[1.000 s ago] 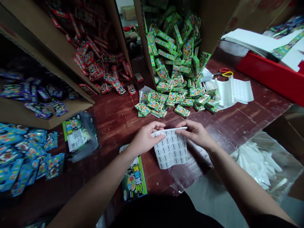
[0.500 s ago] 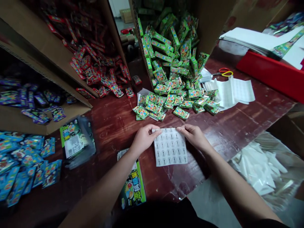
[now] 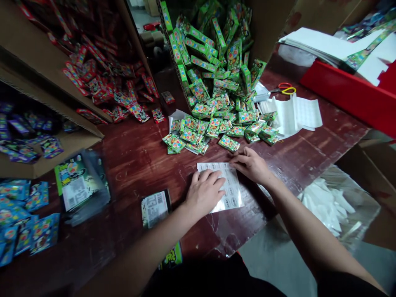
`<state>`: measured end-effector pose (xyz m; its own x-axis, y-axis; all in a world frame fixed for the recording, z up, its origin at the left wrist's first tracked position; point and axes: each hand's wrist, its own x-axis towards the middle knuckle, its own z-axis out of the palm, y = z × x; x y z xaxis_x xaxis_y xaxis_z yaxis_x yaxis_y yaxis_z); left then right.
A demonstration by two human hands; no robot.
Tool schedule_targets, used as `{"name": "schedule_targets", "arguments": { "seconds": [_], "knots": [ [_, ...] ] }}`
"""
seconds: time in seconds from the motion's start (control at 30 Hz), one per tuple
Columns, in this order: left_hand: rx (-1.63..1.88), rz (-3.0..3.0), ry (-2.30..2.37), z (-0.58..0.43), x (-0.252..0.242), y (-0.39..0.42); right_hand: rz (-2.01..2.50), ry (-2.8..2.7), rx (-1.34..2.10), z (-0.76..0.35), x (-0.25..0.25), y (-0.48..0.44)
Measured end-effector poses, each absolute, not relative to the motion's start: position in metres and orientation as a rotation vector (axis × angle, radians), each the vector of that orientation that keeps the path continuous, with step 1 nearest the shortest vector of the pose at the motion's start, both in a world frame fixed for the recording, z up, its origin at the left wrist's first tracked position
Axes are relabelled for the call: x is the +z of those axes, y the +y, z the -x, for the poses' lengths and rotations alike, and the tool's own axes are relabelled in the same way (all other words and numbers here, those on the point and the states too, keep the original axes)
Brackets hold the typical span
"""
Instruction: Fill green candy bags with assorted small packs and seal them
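Note:
A sheet of round stickers (image 3: 232,190), white with dark print, lies on the table in front of me. My left hand (image 3: 205,192) rests flat over its left and middle part, fingers spread, hiding many of the stickers. At the sheet's upper right corner, my right hand (image 3: 250,166) has thumb and finger pinched on the edge. Partly under my left forearm lies a printed green and black bag (image 3: 154,207) with a barcode label. Just beyond the sheet is a small green candy box (image 3: 229,143), in front of a heap of similar boxes.
Green boxes spill from a carton (image 3: 179,78) at the back. Cartons of red packs (image 3: 105,82) and purple packs (image 3: 21,128) stand left, with blue packets (image 3: 45,233) nearer. Scissors (image 3: 287,90), paper strips (image 3: 309,113) and a red box (image 3: 337,97) are right; a waste bag (image 3: 328,206) hangs below.
The sheet, held up by both hands at its top corners before, now lies on the table. My left hand has let go of its corner and spread over it. The view has shifted right.

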<state>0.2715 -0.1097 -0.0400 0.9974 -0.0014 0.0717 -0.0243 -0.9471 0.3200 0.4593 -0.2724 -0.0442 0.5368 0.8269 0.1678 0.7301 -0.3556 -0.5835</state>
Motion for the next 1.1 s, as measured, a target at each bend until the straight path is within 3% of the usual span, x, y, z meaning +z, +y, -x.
{"name": "schedule_targets", "arguments": {
  "seconds": [0.17,0.47,0.63,0.73,0.83,0.93,1.1],
  "knots": [
    [0.088,-2.798,-0.035,-0.272,-0.038,-0.107,2.056,-1.16,0.014,-0.456,-0.041,-0.265],
    [0.085,-2.781,-0.028,-0.271,-0.042,-0.108,2.157,-1.4,0.108,-0.442,-0.042,-0.254],
    [0.109,-2.751,-0.031,-0.269,-0.038,-0.113,1.835,-1.07,0.126,-0.422,-0.025,-0.262],
    [0.247,-2.741,-0.084,-0.245,-0.021,-0.095,1.61,-0.924,0.235,-0.41,-0.017,-0.26],
    [0.39,-2.729,0.252,-0.197,-0.006,-0.053,1.521,-0.872,0.381,-0.396,-0.011,-0.255],
    [0.231,-2.593,0.681,-0.141,-0.006,-0.006,1.47,-0.833,0.523,-0.375,-0.003,-0.239],
    [0.14,-2.25,0.598,-0.093,-0.018,0.016,1.359,-0.935,0.812,-0.324,0.009,-0.184]
  ]
}}
